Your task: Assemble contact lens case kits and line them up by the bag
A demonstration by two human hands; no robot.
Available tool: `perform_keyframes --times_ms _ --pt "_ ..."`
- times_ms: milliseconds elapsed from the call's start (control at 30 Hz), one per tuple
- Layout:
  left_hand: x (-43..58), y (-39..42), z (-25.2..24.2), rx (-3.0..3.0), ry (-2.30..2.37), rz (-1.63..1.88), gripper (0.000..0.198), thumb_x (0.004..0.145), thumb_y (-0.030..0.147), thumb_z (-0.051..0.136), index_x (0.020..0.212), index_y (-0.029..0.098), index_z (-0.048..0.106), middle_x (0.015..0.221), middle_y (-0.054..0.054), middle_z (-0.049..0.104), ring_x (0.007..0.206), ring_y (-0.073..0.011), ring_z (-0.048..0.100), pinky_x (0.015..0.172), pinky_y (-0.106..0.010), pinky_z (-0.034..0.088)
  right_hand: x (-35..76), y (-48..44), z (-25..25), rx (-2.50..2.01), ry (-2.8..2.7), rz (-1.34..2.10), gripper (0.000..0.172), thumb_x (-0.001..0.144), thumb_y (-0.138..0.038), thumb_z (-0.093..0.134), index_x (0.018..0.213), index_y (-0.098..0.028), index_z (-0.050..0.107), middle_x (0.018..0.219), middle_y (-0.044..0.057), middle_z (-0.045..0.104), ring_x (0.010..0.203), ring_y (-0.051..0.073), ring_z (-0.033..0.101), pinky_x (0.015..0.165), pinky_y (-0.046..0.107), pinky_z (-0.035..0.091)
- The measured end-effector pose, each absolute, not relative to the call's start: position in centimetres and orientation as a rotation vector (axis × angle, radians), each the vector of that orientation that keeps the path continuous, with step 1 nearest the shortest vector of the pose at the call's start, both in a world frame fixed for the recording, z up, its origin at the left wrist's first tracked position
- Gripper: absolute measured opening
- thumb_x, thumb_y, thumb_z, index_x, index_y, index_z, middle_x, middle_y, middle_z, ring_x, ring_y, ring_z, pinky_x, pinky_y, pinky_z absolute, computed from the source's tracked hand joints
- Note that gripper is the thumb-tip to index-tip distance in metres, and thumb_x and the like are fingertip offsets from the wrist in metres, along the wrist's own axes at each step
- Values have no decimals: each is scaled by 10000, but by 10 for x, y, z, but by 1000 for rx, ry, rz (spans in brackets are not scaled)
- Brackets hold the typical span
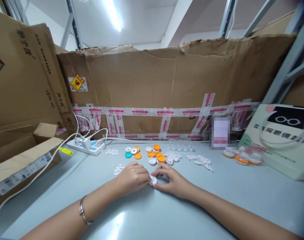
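Note:
My left hand (133, 177) and my right hand (172, 180) meet on the grey table (217, 196), both pinched around a small white round part (153, 180) that rests on the surface between them. A silver bracelet (82, 210) circles my left wrist. Just beyond my hands lie orange round parts (157, 154), white round parts (152, 161), and one teal round part (128, 155). Small white pieces (118, 170) sit next to my left hand.
A white power strip (86, 146) with plugs and cables sits back left. Heaps of small white pieces (200, 160) and clear ones (180, 145) lie behind. Finished orange-and-clear items (242, 157) stand by a printed bag (284, 140) at right. Taped cardboard wall (167, 86) and boxes (21, 160) surround the table.

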State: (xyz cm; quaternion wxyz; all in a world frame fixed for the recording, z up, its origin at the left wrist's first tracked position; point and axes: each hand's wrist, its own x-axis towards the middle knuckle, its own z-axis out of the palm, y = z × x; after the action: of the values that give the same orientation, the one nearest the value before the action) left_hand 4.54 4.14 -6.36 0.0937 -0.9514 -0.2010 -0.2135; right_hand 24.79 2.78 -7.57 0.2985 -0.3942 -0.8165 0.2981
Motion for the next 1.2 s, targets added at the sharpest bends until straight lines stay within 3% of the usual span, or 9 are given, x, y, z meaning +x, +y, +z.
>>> perform_keyframes --times_ms 367,833,1067,1200 --pt "49 39 -63 -2788 -489 -575 135 820 147 483 781 197 603 712 9 661 699 -106 581 670 -270 325 252 32 -80 -1037 -2145 823 233 681 -291 677 895 -204 652 890 39 548 850 181 537 795 322 439" --pt "46 37 -54 -2998 -578 -577 166 794 183 513 868 227 655 831 -25 658 766 -147 576 714 -276 384 252 33 -80 -1035 -2147 828 246 681 -310 684 896 -195 658 889 41 544 866 186 531 795 315 431" --pt "43 41 -50 -3140 -842 -794 134 790 162 516 868 173 625 822 -48 640 802 -152 566 743 -263 414 251 30 -74 -1027 -2114 875 218 649 -194 685 860 -174 632 850 27 580 825 174 537 765 298 423" --pt "43 43 -50 -3155 -1064 -881 143 797 190 513 878 158 627 840 -52 636 800 -151 563 726 -256 424 249 29 -74 -986 -1965 1092 257 648 -127 632 894 -175 576 811 1 604 736 138 542 702 272 430"
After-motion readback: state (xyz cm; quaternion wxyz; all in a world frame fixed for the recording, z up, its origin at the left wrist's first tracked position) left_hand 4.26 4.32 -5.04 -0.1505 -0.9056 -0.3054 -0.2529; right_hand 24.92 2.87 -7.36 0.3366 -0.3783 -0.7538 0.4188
